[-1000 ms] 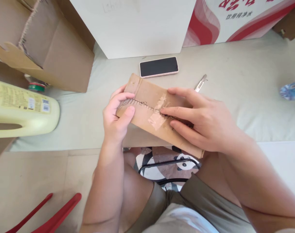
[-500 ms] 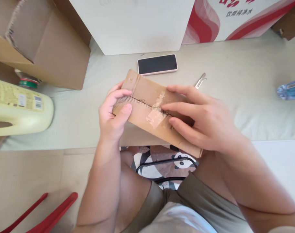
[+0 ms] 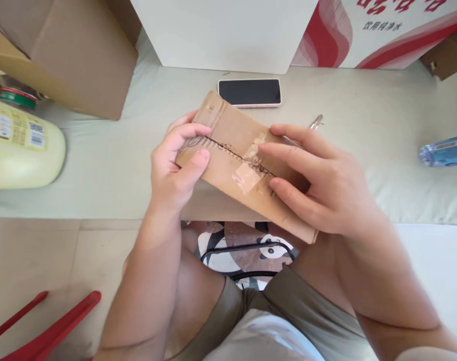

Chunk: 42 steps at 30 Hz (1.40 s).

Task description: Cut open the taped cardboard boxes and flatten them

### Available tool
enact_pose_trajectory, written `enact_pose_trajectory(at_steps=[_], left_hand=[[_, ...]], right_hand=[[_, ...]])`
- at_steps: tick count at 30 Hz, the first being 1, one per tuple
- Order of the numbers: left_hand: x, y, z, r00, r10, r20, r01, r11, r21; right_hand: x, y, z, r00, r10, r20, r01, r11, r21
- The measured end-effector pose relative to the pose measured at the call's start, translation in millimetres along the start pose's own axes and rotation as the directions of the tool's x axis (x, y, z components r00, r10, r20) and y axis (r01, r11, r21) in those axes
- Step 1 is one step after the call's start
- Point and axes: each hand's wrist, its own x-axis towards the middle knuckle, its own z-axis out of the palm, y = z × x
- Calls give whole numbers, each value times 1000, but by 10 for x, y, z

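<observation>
A small brown cardboard box (image 3: 228, 150) is held tilted in front of me, above my lap. A jagged seam runs along its top, with a patch of clear tape (image 3: 247, 173) across it. My left hand (image 3: 175, 165) grips the box's left end, thumb pressed on the front face and fingers curled over the top. My right hand (image 3: 322, 185) lies over the right part, its fingers stretched along the seam and touching the tape.
A phone (image 3: 250, 93) lies face up on the pale green mat (image 3: 363, 125), a metal blade (image 3: 316, 122) beside my right fingers. An open cardboard box (image 3: 81, 55) and a yellow jug (image 3: 17, 150) are left, a water bottle (image 3: 444, 152) right, white boxes (image 3: 228, 35) behind.
The view has shifted slightly; the box and both hands sit a little higher in the frame. My right fingers have slid slightly right along the seam. Both grips are unchanged.
</observation>
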Motion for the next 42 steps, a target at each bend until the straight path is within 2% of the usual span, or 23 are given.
enact_pose_trajectory(at_steps=[9,11,13,14,15,17,18,19,20,22,24,26,28,30,32,34,35,37,39,40,41,42], left_hand=[[-9,58,15,998,-59,-7,59,998,24],[-9,55,18,998,-54,-13,54,998,38],[-15,40,24,999,-36,-23,37,998,46],[-20,30,28,999,-29,-26,30,998,46],[-27,20,32,999,-23,-31,25,999,43],[-44,2,37,999,-17,-41,19,999,34],[-53,-6,39,999,-16,-46,18,999,32],[-61,-11,40,999,-17,-49,18,999,32],[-67,-16,41,998,-19,-51,21,999,30],[-73,-23,42,998,-28,-53,29,999,22],[-72,-29,43,998,-26,-55,26,1000,9],[-68,-33,41,999,-13,-53,13,1000,3],[-65,-35,37,999,-5,-45,5,1000,9],[-64,-34,33,999,-7,-42,8,1000,18],[-65,-30,32,999,-9,-42,10,1000,23],[-67,-24,37,999,-13,-41,14,1000,25],[-68,-21,40,999,-17,-40,18,999,26],[-69,-17,48,999,-24,-40,26,999,26],[-70,-15,53,999,-22,-46,23,999,23],[-71,-14,54,999,-20,-49,21,1000,21],[-71,-13,54,998,-21,-51,22,1000,19],[-72,-11,54,998,-24,-53,24,1000,17]], right_hand=[[-14,-29,29,999,24,-43,-22,998,51],[-13,-26,52,995,52,-90,-43,993,107],[-6,45,100,975,95,-203,-46,971,233],[2,113,131,946,151,-286,-54,946,321],[13,203,165,899,238,-369,-73,910,408],[40,427,228,760,467,-451,-193,826,530],[53,543,251,698,570,-435,-301,783,544],[64,650,265,660,646,-384,-426,743,516],[72,739,272,646,695,-316,-548,710,442],[79,841,269,654,742,-146,-714,669,207],[82,844,258,662,748,44,-748,663,-18],[90,790,251,631,758,165,-744,652,-148],[102,742,255,615,768,180,-745,640,-186],[114,737,271,618,778,112,-762,628,-157],[126,771,294,623,783,0,-782,622,-24],[143,797,310,613,774,-161,-739,633,230],[153,790,310,608,754,-249,-656,654,378],[173,722,282,610,675,-415,-388,711,586],[170,604,213,605,546,-580,-106,777,621],[154,545,165,579,490,-652,-7,803,597],[127,496,112,565,471,-678,23,812,583],[89,462,58,571,485,-662,-1,807,590]])
